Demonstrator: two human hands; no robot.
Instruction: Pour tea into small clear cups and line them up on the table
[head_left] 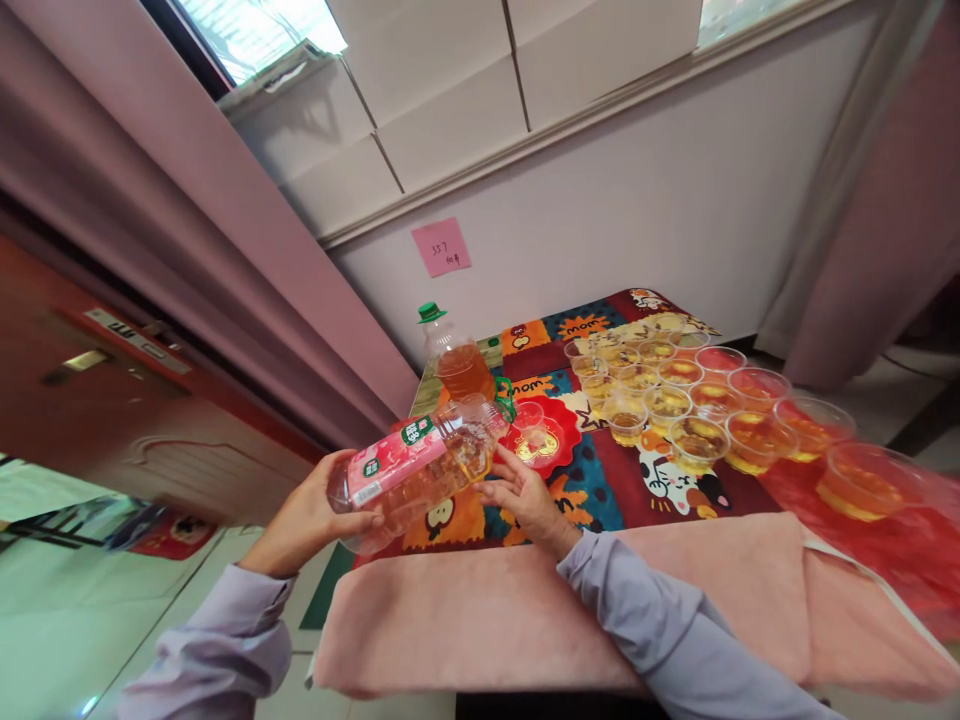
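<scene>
My left hand (pixel 315 515) grips the base end of a large clear bottle (pixel 420 465) with a pink label, holding amber liquid. The bottle lies tilted almost flat, its mouth pointing right toward a small clear cup (pixel 528 417) on a red plate (pixel 559 440). My right hand (pixel 517 495) supports the bottle from below near its neck, fingers curled against it. I cannot tell whether liquid is flowing. Both arms wear pale lilac sleeves.
A second bottle (pixel 454 360) with a green cap stands behind. Several clear cups of amber liquid (pixel 697 400) fill the right of the patterned tablecloth (pixel 600 480). A pink cloth (pixel 525 610) covers the near table edge. A pink note (pixel 441 246) hangs on the wall.
</scene>
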